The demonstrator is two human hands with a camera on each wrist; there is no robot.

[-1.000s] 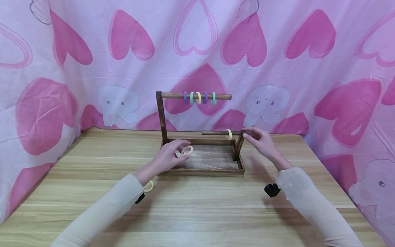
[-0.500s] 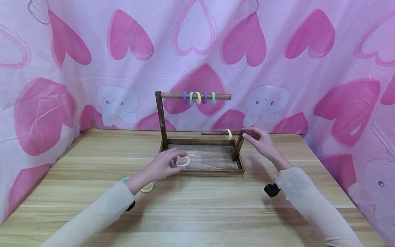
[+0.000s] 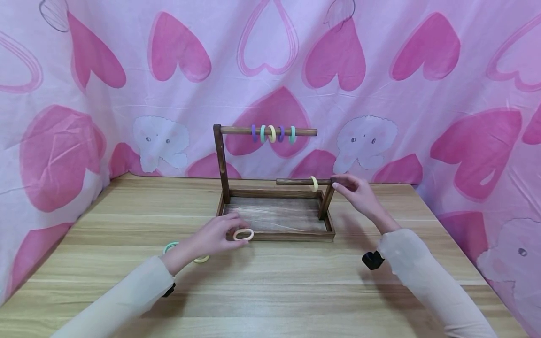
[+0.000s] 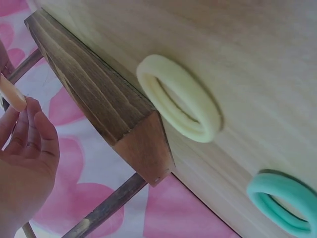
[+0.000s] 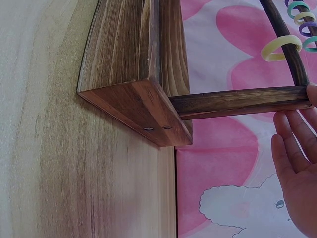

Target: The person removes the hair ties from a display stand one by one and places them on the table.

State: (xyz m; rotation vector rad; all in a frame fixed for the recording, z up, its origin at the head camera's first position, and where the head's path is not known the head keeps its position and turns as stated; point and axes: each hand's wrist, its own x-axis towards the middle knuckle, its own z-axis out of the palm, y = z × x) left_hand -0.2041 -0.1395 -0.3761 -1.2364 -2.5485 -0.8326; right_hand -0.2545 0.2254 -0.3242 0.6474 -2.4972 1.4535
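A dark wooden rack (image 3: 274,233) stands mid-table, with a tray base (image 4: 116,111). Its high bar (image 3: 236,130) carries several coloured rings. On the low bar (image 3: 291,181) hangs one yellow ring (image 3: 313,183), also seen in the right wrist view (image 5: 281,47). My left hand (image 3: 235,231) pinches a pale peach ring (image 3: 243,234) just above the tray's front rim; the peach ring (image 4: 12,94) shows at my fingertips (image 4: 42,126). My right hand (image 3: 340,184) pinches the top of the short post (image 5: 237,101) with its fingers (image 5: 294,148) fairly straight.
A yellow ring (image 3: 201,258) (image 4: 181,99) and a teal ring (image 3: 171,246) (image 4: 285,203) lie on the table left of the tray's front corner, behind my left wrist. A pink heart-print cloth (image 3: 380,70) walls in the back and both sides.
My left hand has drawn back toward me and lower with the peach ring, from over the tray to its front rim. The right hand has stayed on the short post.
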